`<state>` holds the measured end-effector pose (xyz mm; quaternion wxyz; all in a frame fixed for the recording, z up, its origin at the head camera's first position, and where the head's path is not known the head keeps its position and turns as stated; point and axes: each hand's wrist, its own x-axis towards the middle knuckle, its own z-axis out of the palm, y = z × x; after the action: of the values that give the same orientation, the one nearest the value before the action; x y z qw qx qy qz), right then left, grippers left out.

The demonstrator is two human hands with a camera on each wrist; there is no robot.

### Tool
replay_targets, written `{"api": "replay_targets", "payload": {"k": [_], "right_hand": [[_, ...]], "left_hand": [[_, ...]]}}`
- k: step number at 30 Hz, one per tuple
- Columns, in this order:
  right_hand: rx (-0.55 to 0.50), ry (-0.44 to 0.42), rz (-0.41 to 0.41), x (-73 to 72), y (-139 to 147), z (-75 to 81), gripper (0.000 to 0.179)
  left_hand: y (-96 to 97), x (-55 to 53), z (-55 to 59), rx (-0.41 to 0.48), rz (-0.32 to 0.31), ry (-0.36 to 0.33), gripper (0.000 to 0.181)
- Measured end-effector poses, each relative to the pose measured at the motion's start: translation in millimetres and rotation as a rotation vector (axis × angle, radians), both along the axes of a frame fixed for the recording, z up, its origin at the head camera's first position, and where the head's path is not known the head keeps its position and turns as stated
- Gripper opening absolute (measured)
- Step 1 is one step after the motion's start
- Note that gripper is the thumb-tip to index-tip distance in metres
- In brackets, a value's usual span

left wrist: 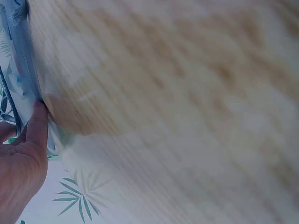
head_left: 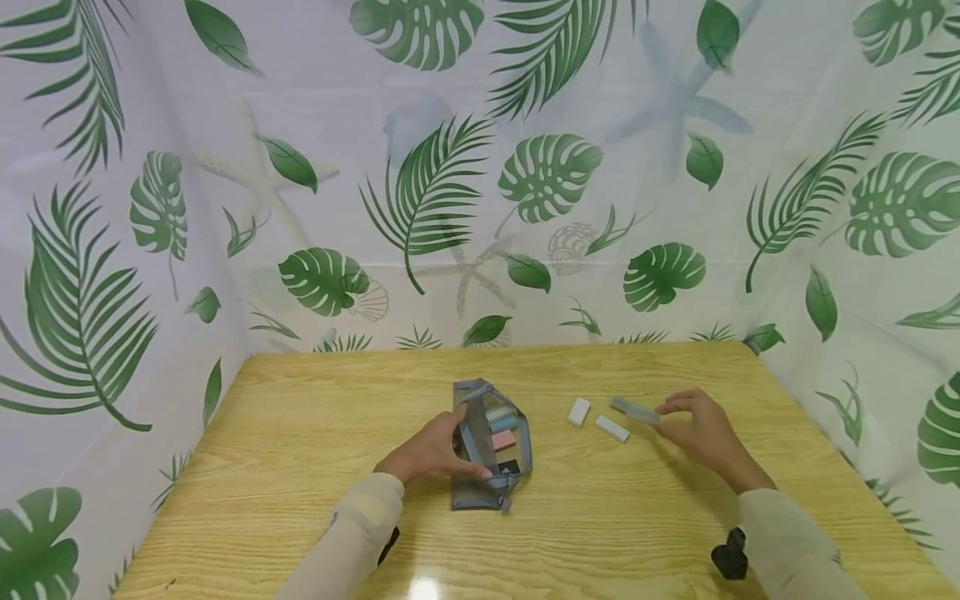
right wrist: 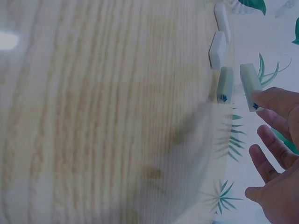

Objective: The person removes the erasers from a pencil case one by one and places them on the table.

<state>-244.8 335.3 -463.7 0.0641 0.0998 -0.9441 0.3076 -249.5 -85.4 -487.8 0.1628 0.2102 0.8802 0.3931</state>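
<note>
My left hand (head_left: 431, 450) grips the near-left side of a grey-blue zip pouch (head_left: 474, 493), thumb and fingers spread along its gaping mouth. Inside the pouch show a pink eraser (head_left: 503, 440), a light-blue block (head_left: 502, 423) and a dark piece (head_left: 509, 467). To the right, my right hand (head_left: 697, 429) pinches a pale green eraser (right wrist: 247, 79) between thumb and forefinger, its other fingers loosely spread. Another pale green eraser (right wrist: 225, 81) lies close beside the held one. In the left wrist view, the left hand (left wrist: 30, 154) holds the pouch's edge at the far left.
Two white erasers (head_left: 578, 412) (head_left: 612, 428) lie on the wooden table (head_left: 322, 417) between the pouch and my right hand. A leaf-patterned cloth (head_left: 465, 208) hangs behind the table and along both sides.
</note>
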Motion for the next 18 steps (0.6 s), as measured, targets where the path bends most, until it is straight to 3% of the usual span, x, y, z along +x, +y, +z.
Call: {"api": "replay_targets", "payload": {"k": [18], "right_hand": [[0.022,0.0,-0.004,5.4,17.3,-15.0,0.022]], "left_hand": [[-1.0,-0.7,-0.3,0.037,-0.015,-0.005,0.12]]}}
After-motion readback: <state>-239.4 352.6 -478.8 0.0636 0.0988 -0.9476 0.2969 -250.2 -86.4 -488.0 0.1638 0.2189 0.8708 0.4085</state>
